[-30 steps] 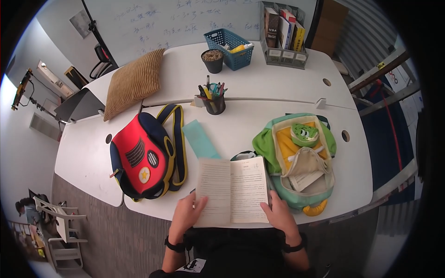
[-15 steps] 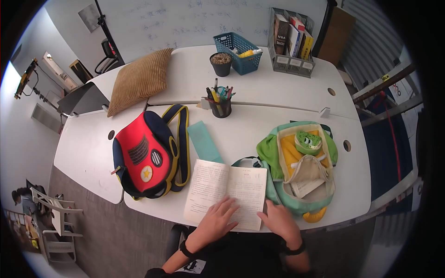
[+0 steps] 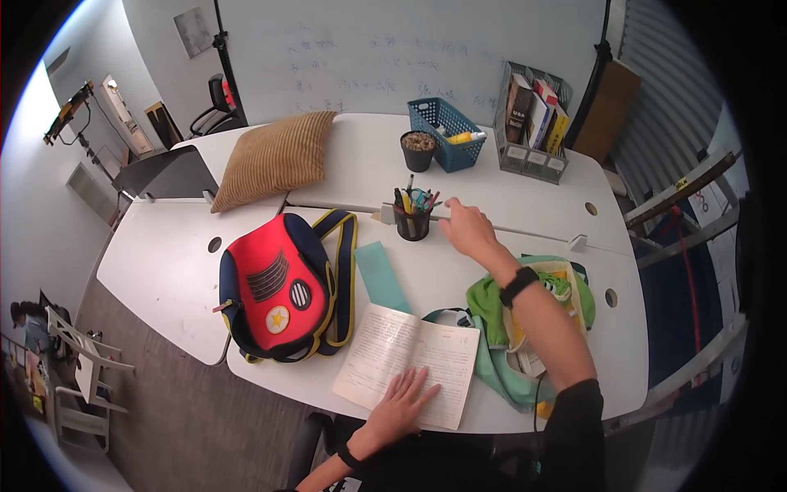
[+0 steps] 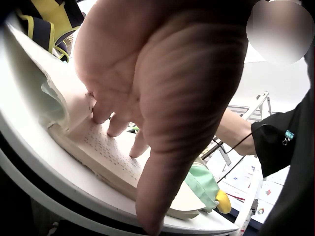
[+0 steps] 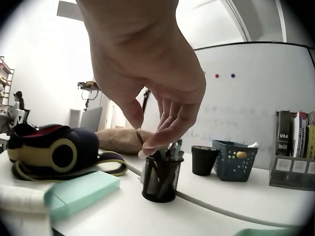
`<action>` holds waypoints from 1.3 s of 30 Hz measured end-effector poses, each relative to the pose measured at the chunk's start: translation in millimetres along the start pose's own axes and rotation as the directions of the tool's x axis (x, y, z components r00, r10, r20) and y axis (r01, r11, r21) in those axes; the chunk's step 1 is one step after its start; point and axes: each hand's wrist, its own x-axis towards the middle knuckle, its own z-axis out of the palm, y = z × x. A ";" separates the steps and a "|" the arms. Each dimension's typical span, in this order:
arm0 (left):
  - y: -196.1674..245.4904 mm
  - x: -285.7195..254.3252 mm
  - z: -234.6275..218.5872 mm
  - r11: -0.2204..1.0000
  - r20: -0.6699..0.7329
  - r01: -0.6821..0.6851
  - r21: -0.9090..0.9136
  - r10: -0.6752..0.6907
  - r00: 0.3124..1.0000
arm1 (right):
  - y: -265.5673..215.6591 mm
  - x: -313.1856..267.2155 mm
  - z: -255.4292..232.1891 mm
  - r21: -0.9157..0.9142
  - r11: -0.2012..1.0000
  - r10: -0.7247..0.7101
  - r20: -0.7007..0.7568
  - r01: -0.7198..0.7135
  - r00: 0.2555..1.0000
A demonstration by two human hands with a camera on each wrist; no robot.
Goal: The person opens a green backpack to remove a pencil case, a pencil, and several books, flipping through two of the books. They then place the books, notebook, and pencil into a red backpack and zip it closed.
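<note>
An open book (image 3: 447, 369) lies at the table's front edge, and the left hand (image 3: 395, 407) rests flat on its pages with fingers spread. In the left wrist view the left hand (image 4: 162, 83) spans the printed page (image 4: 106, 147). The right hand (image 3: 473, 234) is stretched out just right of the black mesh pen holder (image 3: 412, 223), which is full of pens and scissors. In the right wrist view the right hand (image 5: 147, 73) hangs above the pen holder (image 5: 161, 179), fingers bent downward and thumb apart; whether a fingertip touches a pen is unclear.
A red and navy backpack (image 3: 266, 283) stands left, beside a teal case (image 3: 382, 277). The right arm passes over a green backpack (image 3: 487, 316). Behind are a brown cushion (image 3: 275, 160), a potted plant (image 3: 418, 156), a blue basket (image 3: 459, 156) and a book rack (image 3: 533, 160).
The right hand has left the book's right edge and reached forward to the pen holder. The left hand has gone from the book's left side onto its pages, and the book now lies flat.
</note>
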 end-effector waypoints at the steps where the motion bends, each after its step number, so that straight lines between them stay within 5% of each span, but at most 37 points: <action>1: -2.7 -0.5 3.3 1.000 -0.003 -0.011 -0.013 0.011 1.000 | 2.2 16.2 7.7 0.008 0.999 0.037 -0.031 -0.037 0.999; 5: -7.4 0.8 1.9 1.000 0.032 -0.021 -0.003 0.021 0.999 | 8.1 54.0 22.8 -0.065 0.993 0.098 0.016 -0.096 0.995; 12: -7.1 -1.3 7.3 1.000 -0.030 -0.030 -0.004 0.030 0.999 | 19.4 57.0 8.5 0.028 0.999 0.037 -0.163 -0.033 0.986; 15: -6.7 -1.2 8.1 1.000 -0.025 -0.027 -0.011 0.026 0.999 | 13.7 17.3 -47.3 -0.042 0.999 0.005 -0.277 -0.017 0.961; 19: -5.9 -0.9 8.7 1.000 -0.017 -0.023 -0.008 0.023 1.000 | -16.5 -109.6 -112.7 0.178 0.973 -0.089 -0.287 0.145 0.954; 22: -5.4 -0.7 8.8 1.000 -0.014 -0.020 0.015 0.020 1.000 | -17.4 -205.5 -91.7 0.066 0.966 -0.236 -0.172 0.251 0.956; 26: -1.0 2.3 6.5 0.998 0.000 -0.012 0.058 0.012 1.000 | -24.0 -275.9 -30.1 0.154 0.972 -0.179 -0.003 0.178 0.984; 33: -0.1 4.3 10.4 0.996 -0.020 -0.006 0.088 0.008 1.000 | -6.1 -300.2 5.4 0.221 0.969 0.125 -0.054 -0.110 0.991; 39: 3.4 4.3 9.1 0.997 -0.026 0.010 0.071 -0.008 1.000 | -2.7 -306.8 30.3 0.157 0.978 0.144 -0.032 -0.137 0.989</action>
